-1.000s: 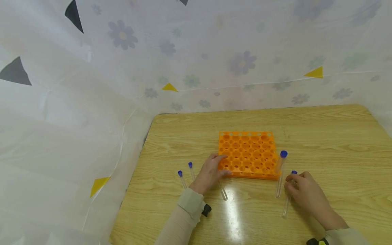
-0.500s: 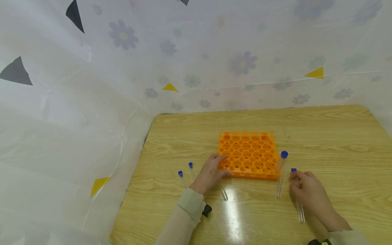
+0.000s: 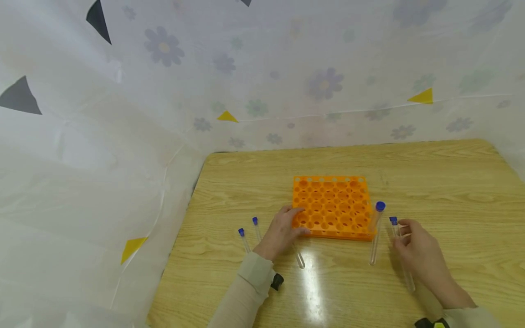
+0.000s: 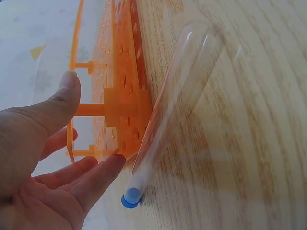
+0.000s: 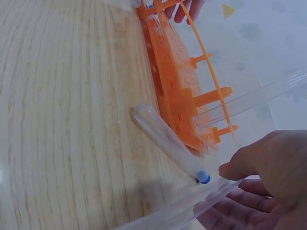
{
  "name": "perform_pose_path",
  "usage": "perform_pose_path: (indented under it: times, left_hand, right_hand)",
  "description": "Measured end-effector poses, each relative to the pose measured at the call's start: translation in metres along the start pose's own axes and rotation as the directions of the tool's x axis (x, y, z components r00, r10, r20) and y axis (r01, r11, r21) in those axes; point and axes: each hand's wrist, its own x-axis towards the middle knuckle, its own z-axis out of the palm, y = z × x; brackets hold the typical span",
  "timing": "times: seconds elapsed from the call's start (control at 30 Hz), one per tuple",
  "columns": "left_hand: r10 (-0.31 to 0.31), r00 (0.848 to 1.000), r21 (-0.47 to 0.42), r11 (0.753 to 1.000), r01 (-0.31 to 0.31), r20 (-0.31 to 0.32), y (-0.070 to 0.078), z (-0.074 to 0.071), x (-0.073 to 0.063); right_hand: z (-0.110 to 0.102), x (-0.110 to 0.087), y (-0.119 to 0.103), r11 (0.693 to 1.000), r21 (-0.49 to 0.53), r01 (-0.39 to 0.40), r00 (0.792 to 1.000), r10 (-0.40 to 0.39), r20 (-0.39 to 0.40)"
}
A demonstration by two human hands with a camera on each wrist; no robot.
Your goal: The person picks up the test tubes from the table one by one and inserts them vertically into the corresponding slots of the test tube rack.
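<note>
Left hand (image 3: pixel 282 231) flat, right hand (image 3: pixel 420 255) pinching

Clear tube (image 3: pixel 401 253) with blue cap (image 3: pixel 393 220), pinched in right fingers (image 3: pixel 404 234), cap pointing away, tilted above the worktop. Orange rack (image 3: pixel 330 207), holes empty, flat on worktop, left fingers (image 3: pixel 296 212) touching its near-left corner.

Light wood-grain table (image 3: pixel 430 182) fills lower right of head view. On it: orange tube rack (image 3: pixel 330 207) at centre; 2 blue-capped tubes (image 3: pixel 250 237) lying flat left of rack; 1 clear tube (image 3: pixel 298 257) below rack's lower-left corner; a bigger blue-capped tube (image 3: pixel 375 232) leaning on rack's lower-right corner.
</note>
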Motion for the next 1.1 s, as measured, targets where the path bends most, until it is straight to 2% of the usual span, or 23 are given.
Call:
perform_pose_path:
  times: [0.37, 0.7, 1.1]
  left_hand:
    - [0.019, 1.000, 0.019, 1.000, -0.019, -0.013, -0.001, 0.000, 0.000]
    - [0.030, 0.999, 0.029, 0.999, -0.030, -0.017, -0.002, 0.001, 0.000]
    - [0.030, 0.999, 0.021, 0.999, -0.030, -0.018, -0.002, 0.001, 0.000]
  right_hand:
    - [-0.006, 0.001, -0.002, 0.999, -0.007, 0.049, 0.997, -0.049, -0.054]
    - [-0.015, 0.004, -0.010, 0.998, 0.064, 0.006, 1.000, -0.004, -0.030]
    - [-0.024, 0.012, -0.015, 0.990, 0.132, 0.051, 0.996, -0.040, -0.082]
